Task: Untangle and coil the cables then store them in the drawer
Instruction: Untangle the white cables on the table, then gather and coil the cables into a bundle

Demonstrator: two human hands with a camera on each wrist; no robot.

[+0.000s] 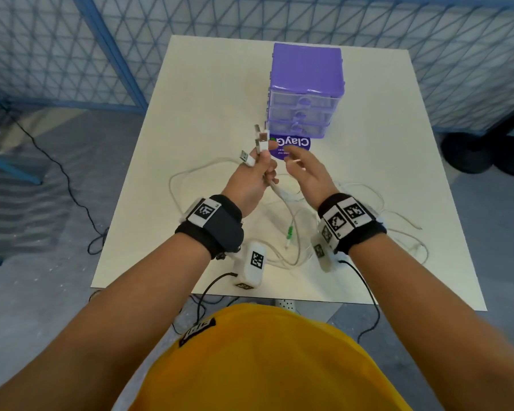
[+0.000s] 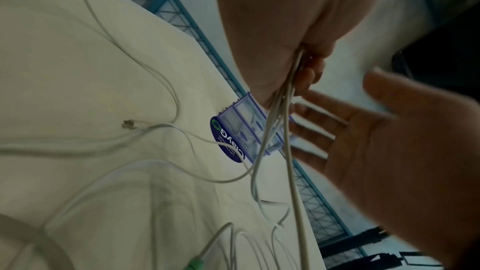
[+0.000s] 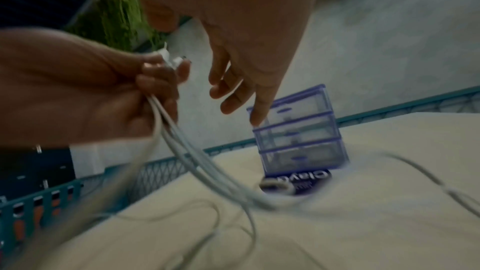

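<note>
**Cable ends gathered in left hand; drawer unit closed**

- Left hand (image 1: 251, 180): raised above the surface (image 1: 208, 93), grip curled tight round a bundle of white cables (image 1: 282, 200). Several USB plugs (image 1: 260, 140) stick up past the fingertips; the cords hang down from the fist.
- Right hand (image 1: 306, 173): just beside the left, apart from it, grip wide with fingers (image 3: 228, 89) spread and loosely extended, holding nothing.
- White cables: loose lengths loop across the near half of the surface on both sides of the wrists, crossing one another; one carries a green connector (image 1: 290, 232).
- Purple drawer unit (image 1: 306, 87): upright at the far middle of the surface, three clear drawers, all shut.
- Round purple sticker (image 1: 294, 145): flat on the surface, touching the front of the drawer unit.
- Blue mesh fence (image 1: 72, 40): beyond the surface's far edge.
</note>
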